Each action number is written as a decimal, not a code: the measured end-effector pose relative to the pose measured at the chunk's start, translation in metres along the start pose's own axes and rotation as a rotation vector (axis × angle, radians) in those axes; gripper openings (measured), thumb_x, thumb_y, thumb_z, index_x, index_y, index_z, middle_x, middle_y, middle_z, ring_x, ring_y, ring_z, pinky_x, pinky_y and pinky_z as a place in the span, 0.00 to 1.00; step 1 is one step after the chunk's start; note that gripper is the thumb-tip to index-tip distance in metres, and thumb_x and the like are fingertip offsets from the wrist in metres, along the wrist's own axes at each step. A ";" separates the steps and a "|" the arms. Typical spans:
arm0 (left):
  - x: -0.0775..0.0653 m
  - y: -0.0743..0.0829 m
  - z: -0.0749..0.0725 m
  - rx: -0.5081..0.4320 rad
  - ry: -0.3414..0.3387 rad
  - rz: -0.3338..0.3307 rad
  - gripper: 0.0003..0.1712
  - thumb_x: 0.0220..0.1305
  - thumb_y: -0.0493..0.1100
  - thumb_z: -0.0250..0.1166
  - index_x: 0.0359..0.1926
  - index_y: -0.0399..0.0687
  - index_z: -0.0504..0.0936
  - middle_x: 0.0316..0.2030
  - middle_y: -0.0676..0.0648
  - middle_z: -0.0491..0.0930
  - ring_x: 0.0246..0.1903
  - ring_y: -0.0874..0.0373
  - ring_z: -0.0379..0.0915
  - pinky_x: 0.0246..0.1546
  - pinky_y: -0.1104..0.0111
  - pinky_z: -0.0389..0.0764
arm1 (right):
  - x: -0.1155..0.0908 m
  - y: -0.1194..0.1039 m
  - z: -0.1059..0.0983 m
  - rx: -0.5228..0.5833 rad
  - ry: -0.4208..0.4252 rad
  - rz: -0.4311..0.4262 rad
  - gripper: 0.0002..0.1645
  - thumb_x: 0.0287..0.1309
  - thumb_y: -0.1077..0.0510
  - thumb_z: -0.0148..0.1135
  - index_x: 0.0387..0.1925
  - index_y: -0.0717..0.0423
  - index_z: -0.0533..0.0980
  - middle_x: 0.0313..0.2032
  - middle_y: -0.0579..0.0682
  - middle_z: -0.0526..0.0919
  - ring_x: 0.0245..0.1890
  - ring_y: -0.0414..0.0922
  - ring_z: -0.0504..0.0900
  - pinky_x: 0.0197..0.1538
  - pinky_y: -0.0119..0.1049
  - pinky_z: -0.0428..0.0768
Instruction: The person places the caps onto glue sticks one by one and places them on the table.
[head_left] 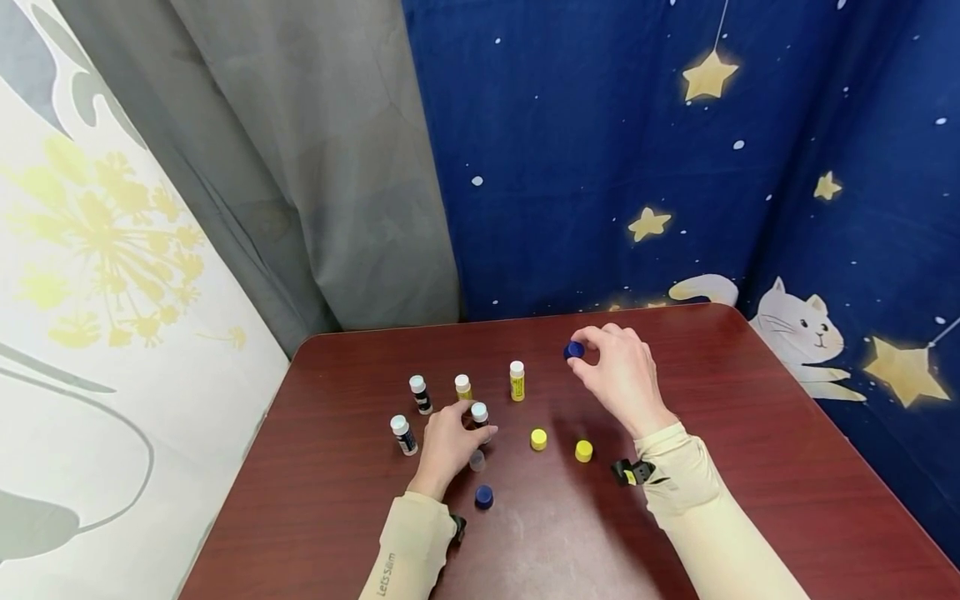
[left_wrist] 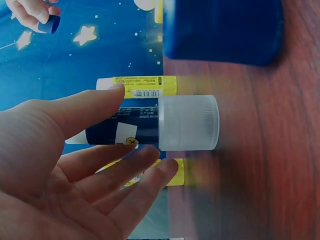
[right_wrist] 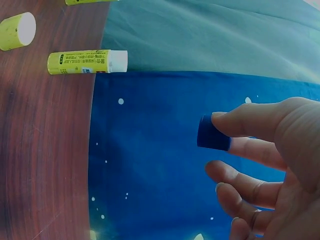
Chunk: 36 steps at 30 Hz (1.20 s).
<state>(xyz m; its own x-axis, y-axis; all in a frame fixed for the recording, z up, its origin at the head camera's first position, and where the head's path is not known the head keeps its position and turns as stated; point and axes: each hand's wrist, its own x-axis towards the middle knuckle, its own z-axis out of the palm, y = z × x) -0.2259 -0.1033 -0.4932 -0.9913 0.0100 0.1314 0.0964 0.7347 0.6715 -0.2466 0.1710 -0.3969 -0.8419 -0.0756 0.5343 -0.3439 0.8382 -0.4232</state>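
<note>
My left hand (head_left: 447, 443) holds a dark-labelled glue stick (left_wrist: 142, 122) with a white top, thumb on one side and fingers on the other. The stick stands upright on the table. Just in front of it sits a clear cap (left_wrist: 189, 122), and nearer still a blue cap (head_left: 483, 497). My right hand (head_left: 621, 375) is raised over the far right of the table, pinching another blue cap (right_wrist: 214, 133) between thumb and index finger. Its other fingers are loosely bent.
Two yellow glue sticks (head_left: 517, 382) (head_left: 463, 387) stand behind the left hand. Two dark ones (head_left: 422, 395) (head_left: 404, 435) are to its left. Two yellow caps, one left (head_left: 538, 440) and one right (head_left: 583, 451), lie between the hands. Curtains hang behind the brown table (head_left: 322, 517).
</note>
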 end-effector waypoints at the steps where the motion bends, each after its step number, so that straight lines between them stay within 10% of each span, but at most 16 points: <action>1: 0.000 0.000 0.000 0.002 -0.002 -0.002 0.19 0.55 0.52 0.78 0.44 0.51 0.85 0.38 0.50 0.84 0.33 0.56 0.77 0.35 0.60 0.78 | 0.000 0.000 0.000 -0.001 -0.001 0.000 0.16 0.50 0.52 0.78 0.43 0.45 0.85 0.33 0.47 0.82 0.35 0.51 0.74 0.38 0.51 0.73; 13: 0.000 -0.002 0.001 0.010 -0.033 -0.018 0.11 0.58 0.52 0.76 0.35 0.54 0.84 0.24 0.56 0.79 0.23 0.60 0.73 0.27 0.63 0.74 | 0.000 0.002 0.006 -0.005 -0.010 0.012 0.16 0.50 0.52 0.78 0.42 0.45 0.85 0.33 0.47 0.82 0.35 0.51 0.74 0.39 0.52 0.73; 36: 0.011 0.001 -0.006 0.017 -0.028 -0.001 0.13 0.58 0.54 0.75 0.40 0.56 0.86 0.29 0.55 0.82 0.27 0.59 0.74 0.30 0.62 0.74 | 0.004 0.007 0.009 -0.014 0.018 0.032 0.16 0.49 0.52 0.79 0.41 0.44 0.85 0.33 0.45 0.81 0.35 0.51 0.74 0.40 0.52 0.72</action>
<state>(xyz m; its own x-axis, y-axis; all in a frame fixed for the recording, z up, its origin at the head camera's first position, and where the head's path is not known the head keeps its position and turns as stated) -0.2361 -0.1065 -0.4861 -0.9935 0.0283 0.1103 0.0945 0.7460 0.6592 -0.2559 0.1717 -0.4047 -0.8450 -0.0389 0.5334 -0.3108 0.8474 -0.4305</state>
